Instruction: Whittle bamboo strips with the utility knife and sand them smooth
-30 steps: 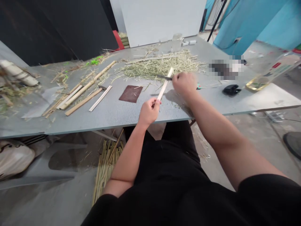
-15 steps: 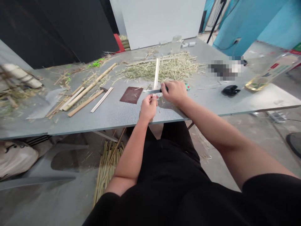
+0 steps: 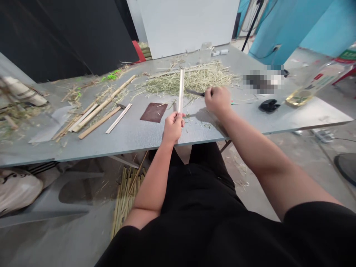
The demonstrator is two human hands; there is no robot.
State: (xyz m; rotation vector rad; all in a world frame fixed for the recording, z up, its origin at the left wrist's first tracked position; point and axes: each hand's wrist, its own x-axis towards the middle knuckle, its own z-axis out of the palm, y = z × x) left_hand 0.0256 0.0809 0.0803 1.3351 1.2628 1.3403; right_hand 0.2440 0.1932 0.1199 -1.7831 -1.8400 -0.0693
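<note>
My left hand (image 3: 172,126) grips the near end of a pale bamboo strip (image 3: 181,89), which points away from me over the grey table (image 3: 133,133). My right hand (image 3: 217,99) is closed around the handle of a small knife (image 3: 194,92); its dark blade sticks out to the left, a little to the right of the strip and apart from it. Behind both lies a heap of thin bamboo shavings (image 3: 194,78).
A brown rectangular pad (image 3: 154,112) lies left of my left hand. Several bamboo strips and sticks (image 3: 97,111) lie further left. A black object (image 3: 268,106) and a clear bottle (image 3: 314,83) sit at the right. A bundle of bamboo sticks (image 3: 125,196) lies on the floor under the table.
The strip swung from leaning right to nearly straight away from me. My right hand brought the knife down near my left hand, then moved back up and right along the strip.
</note>
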